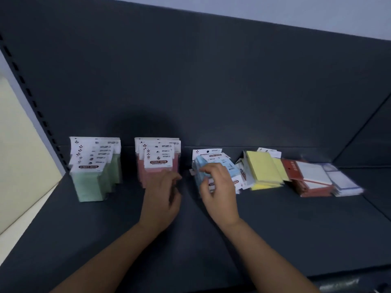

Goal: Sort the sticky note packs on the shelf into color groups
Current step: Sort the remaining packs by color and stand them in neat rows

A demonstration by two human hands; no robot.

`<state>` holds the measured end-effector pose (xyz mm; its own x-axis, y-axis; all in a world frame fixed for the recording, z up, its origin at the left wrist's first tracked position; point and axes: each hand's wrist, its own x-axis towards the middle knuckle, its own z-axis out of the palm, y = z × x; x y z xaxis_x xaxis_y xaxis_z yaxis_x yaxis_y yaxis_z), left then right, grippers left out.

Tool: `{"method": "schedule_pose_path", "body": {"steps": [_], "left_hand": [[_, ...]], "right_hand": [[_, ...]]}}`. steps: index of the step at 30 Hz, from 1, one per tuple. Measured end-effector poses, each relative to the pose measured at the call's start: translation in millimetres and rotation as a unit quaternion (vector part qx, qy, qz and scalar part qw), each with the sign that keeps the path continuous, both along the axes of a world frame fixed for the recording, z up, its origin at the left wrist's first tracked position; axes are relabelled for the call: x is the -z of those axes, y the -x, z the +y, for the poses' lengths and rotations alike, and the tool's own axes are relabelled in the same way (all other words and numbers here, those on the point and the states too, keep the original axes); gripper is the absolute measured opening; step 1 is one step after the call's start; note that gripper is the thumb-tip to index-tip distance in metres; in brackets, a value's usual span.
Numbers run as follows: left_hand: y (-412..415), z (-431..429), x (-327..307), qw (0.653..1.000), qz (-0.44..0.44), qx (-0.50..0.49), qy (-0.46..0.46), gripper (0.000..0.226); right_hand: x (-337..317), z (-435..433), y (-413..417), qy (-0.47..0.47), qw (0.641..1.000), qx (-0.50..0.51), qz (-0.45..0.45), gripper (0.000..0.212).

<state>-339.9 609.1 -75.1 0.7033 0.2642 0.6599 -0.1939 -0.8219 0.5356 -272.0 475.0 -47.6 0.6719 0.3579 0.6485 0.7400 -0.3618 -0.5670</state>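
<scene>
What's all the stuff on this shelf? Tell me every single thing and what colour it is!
green packs: about seven, pale green, upright row, far left
pink packs: about five, pink, upright row beside the green
blue packs: a few, light blue, messy pile in the middle
yellow packs: a few, yellow, leaning right of the blue
red packs: small stack, red and white, further right
purple-edged packs: small stack, white with purple edges, far right
shelf: one, dark grey, under everything
left hand: one, before the pink row, fingers loosely curled
right hand: one, gripping the blue pile
</scene>
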Motion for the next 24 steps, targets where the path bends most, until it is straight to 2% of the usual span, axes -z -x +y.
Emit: {"method": "schedule_pose_path", "body": {"steps": [5,9,11,17,24], "left_hand": [[-49,-55,-22,0.991,0.032,-0.034,0.125,0.028],[-77,-70,-24,0.984,0.098,-0.094,0.119,0.043],[-83,-70,-22,0.979,0.123,-0.124,0.103,0.044],[-90,-66,-25,0.979,0.133,-0.137,0.074,0.035],[-93,-57,-28,0.976,0.158,-0.117,0.091,0.036]], "right_hand": [[-8,-46,-42,0.105,0.994,0.011,0.009,0.023],[-2,-66,-59,0.228,0.972,-0.053,0.033,0.037],[-1,-70,-62,0.258,0.962,-0.081,0.026,0.042],[0,-75,-63,0.267,0.959,-0.097,0.019,0.047],[3,-76,-52,0.236,0.965,-0.106,0.052,0.045]]}}
